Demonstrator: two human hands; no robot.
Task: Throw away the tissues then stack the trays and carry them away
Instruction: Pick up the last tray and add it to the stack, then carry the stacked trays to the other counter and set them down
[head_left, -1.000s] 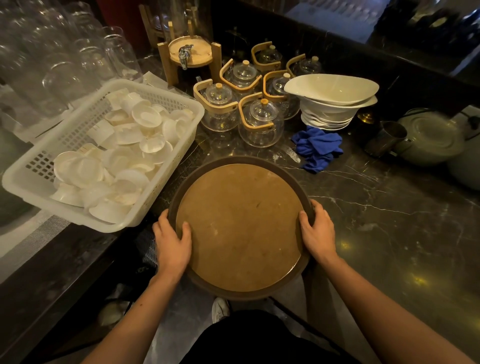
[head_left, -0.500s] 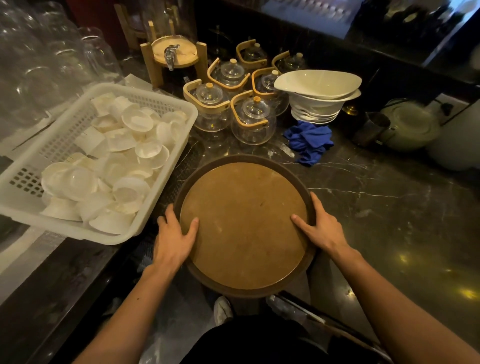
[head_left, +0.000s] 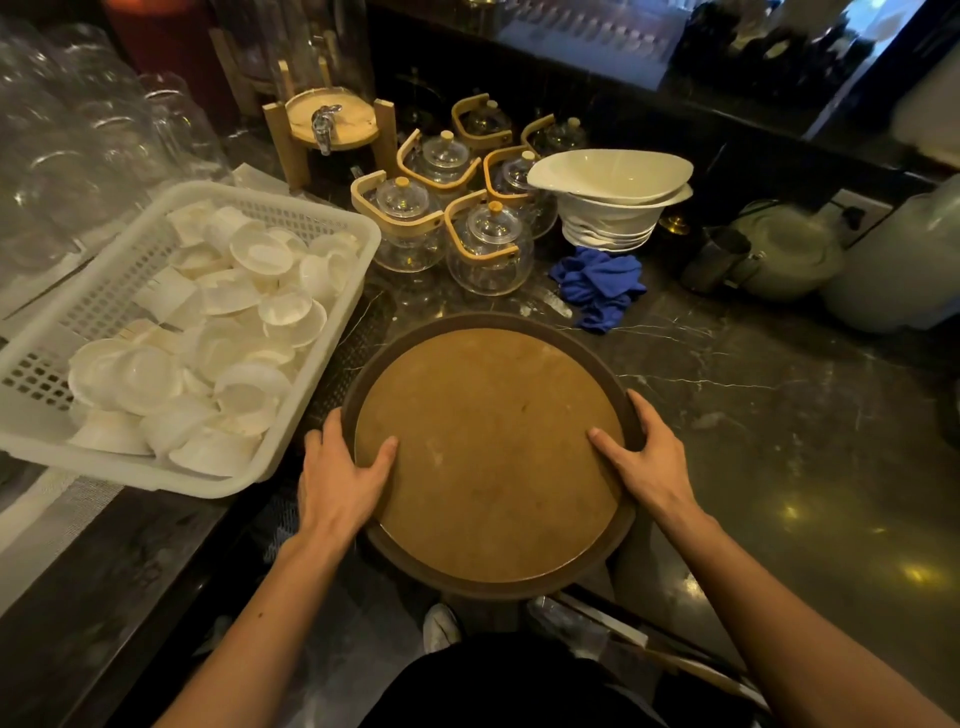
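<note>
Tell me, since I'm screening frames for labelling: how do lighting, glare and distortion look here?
Head view: dim, warm light; the round tray and both hands, left hand and right hand, read clearly. Small glare spots dot the marble counter at right. Wide-angle bending curves the white basket; the glasses at top left look soft and murky.

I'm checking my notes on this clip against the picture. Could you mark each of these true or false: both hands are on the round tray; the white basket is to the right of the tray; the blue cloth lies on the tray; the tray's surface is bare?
1. Both hands are on the round tray. True: left hand, right hand.
2. The white basket is right of the tray. False: it is left.
3. The blue cloth lies on the tray. False: it lies on the counter beyond.
4. The tray's surface is bare. True.
</note>
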